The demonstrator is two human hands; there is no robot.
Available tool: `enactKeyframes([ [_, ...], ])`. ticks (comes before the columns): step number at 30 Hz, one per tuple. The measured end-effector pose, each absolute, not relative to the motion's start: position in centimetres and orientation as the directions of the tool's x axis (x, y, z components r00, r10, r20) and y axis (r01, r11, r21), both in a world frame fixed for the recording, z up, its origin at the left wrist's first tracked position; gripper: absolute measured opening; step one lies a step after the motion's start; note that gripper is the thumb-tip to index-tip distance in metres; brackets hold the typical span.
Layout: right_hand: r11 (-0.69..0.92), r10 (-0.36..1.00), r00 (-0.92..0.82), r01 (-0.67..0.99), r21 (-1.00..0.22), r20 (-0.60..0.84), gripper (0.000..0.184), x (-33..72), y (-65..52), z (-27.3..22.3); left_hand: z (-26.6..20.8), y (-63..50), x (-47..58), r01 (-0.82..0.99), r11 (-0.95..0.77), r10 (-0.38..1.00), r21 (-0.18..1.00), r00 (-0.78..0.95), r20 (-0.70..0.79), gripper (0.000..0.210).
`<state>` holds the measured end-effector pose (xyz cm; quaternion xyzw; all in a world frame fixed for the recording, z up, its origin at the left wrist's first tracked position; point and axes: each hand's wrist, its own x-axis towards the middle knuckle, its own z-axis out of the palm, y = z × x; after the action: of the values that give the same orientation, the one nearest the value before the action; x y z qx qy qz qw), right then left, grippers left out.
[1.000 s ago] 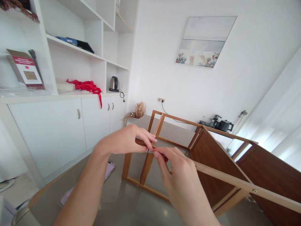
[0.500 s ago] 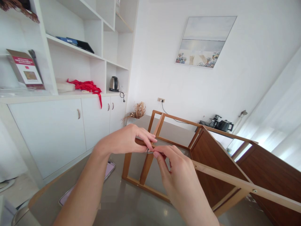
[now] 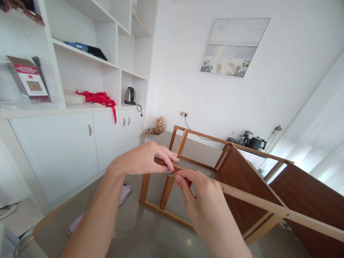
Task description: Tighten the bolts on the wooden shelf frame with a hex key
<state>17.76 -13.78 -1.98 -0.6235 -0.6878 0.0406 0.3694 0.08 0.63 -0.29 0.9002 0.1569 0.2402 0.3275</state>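
A wooden shelf frame (image 3: pixel 258 197) with brown panels lies on its side on the grey table. My right hand (image 3: pixel 201 191) pinches one arm of a small L-shaped hex key (image 3: pixel 171 175) between thumb and forefinger. My left hand (image 3: pixel 146 159) is bent over the frame's near upper rail, thumb and forefinger closed about the key's bend. The key's short end points at the rail; its tip and any screw under it are hidden by my fingers. Farther right along this rail, a bolt head (image 3: pixel 289 216) shows.
A phone (image 3: pixel 125 192) lies on the table (image 3: pixel 150 233), partly behind my left forearm. White shelving (image 3: pixel 86 53) stands to the left, holding a kettle (image 3: pixel 130 96) and red ribbon (image 3: pixel 98 98). Another black kettle (image 3: pixel 257 143) sits beyond the frame, near a curtain (image 3: pixel 319 132).
The hex key's arm has turned slightly, and my right fingertips have shifted a little down with it, showing more of the metal. My left hand stays nearly in place.
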Motion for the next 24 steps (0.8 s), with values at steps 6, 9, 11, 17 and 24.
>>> enactKeyframes([
  [6,0.228,0.875,0.053,0.831,-0.507,0.481,0.023,17.73,-13.79,-1.82,-0.16,0.56,0.06,0.128,-0.735,0.441,0.666,0.837,0.325,0.015],
  [9,0.222,0.879,0.058,0.828,-0.514,0.473,0.023,17.82,-13.76,-1.73,-0.15,0.66,0.07,0.126,-0.736,0.438,0.665,0.838,0.326,0.015],
  [11,0.221,0.884,0.055,0.826,-0.518,0.464,0.024,17.86,-13.73,-1.66,-0.18,0.73,0.07,0.12,-0.742,0.431,0.659,0.839,0.333,0.015],
  [17,0.206,0.89,0.068,0.823,-0.53,0.452,0.024,17.7,-13.71,-1.64,-0.24,0.72,0.02,0.109,-0.745,0.423,0.658,0.84,0.339,0.016],
  [24,0.221,0.848,0.109,0.817,-0.532,0.519,0.018,17.2,-13.39,-1.83,-0.09,0.59,0.08,0.121,-0.741,0.43,0.66,0.841,0.329,0.014],
])
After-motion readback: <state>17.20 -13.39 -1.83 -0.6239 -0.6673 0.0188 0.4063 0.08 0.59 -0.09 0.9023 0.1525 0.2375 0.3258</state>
